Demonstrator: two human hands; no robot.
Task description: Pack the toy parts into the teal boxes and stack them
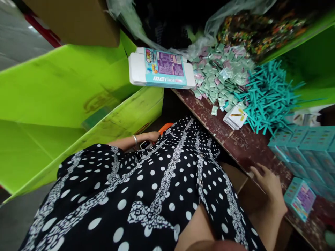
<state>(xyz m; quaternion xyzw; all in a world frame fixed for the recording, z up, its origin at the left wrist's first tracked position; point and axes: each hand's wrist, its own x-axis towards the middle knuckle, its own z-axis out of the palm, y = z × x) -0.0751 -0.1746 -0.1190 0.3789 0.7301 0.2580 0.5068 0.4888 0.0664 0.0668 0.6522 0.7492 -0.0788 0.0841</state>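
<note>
My left hand, with a bracelet at its wrist, is low beside the polka-dot clothing. It is next to a smooth orange thing, whose kind I cannot make out. Its fingers are mostly hidden, so a grip cannot be told. My right hand is at the front edge of the worn brown table, fingers apart and slightly bent, with nothing seen in them. Close to it stands a small teal printed box. A cardboard box is below the table edge.
Flat printed cartons lie stacked at the table's far end. Beyond are small sachets, teal sticks, white cards and stacked teal boxes. Green board walls stand left, with a brown carton above.
</note>
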